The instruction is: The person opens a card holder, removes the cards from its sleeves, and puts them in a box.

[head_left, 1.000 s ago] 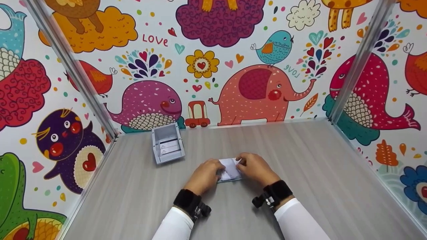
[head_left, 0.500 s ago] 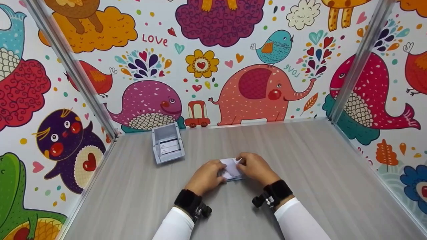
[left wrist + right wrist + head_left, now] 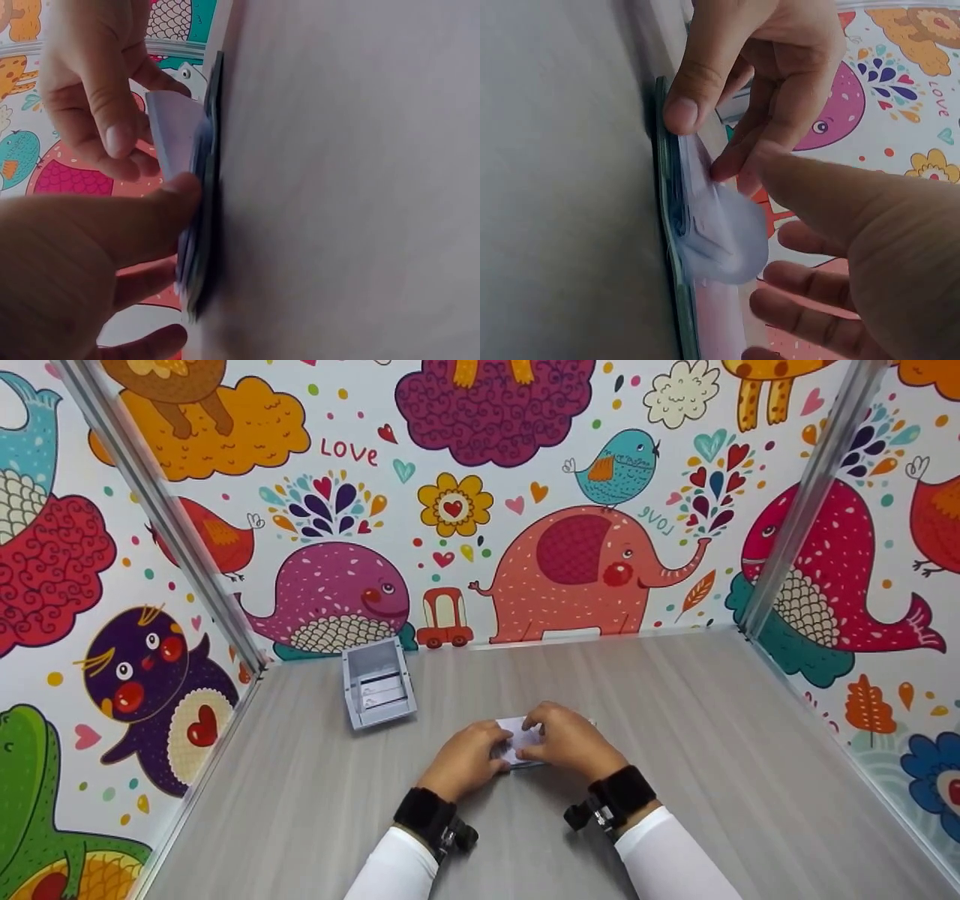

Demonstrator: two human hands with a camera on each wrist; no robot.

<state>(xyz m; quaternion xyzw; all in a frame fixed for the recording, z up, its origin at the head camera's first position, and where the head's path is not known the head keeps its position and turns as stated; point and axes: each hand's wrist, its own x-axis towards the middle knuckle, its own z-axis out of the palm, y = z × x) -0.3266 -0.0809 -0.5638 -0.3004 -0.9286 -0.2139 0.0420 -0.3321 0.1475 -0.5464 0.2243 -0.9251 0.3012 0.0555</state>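
A small booklet (image 3: 517,739) lies spread on the table between the hands, its leaves pale. Its dark teal cover (image 3: 664,165) shows as a thin edge in the right wrist view. My left hand (image 3: 466,757) holds its left part, thumb pressing the near edge and fingers over the leaves. A pale, translucent leaf (image 3: 731,236) stands raised and curved beside my right hand (image 3: 574,739). That hand's thumb and fingers are spread over the leaves, loosely bent. In the left wrist view the raised leaf (image 3: 176,124) is right by the right fingertips.
A grey open box (image 3: 379,716) with white cards (image 3: 382,690) in it stands at the back left. The wood-grain table (image 3: 675,705) meets patterned walls (image 3: 525,487) at its back and sides, joined by metal corner posts (image 3: 810,487).
My right hand has moved slightly left over the booklet, its thumb now nearer the left hand. A little of the booklet's right end now shows beyond it. The left hand has hardly moved.
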